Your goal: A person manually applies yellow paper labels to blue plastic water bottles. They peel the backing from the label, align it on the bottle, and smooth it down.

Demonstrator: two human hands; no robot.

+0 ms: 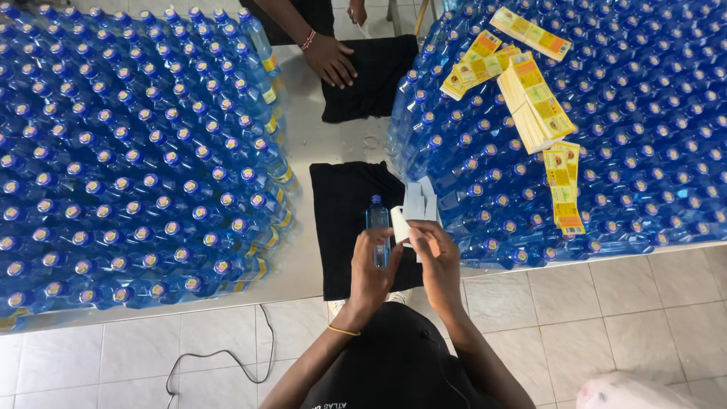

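Left hand (372,266) is gripping a blue bottle (378,231) over the black cloth (344,227); right hand (435,254) is pinching a white label strip (409,216). Label risks going on crooked if the bottle is twisting.

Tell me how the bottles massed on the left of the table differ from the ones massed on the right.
The left bottles along the near edge already carry yellow labels; the right bottles show none on their sides. Loose yellow label strips lie on top of the right bottles; nothing lies on the left bottles. Both groups are blue, capped, upright and tightly packed on the table.
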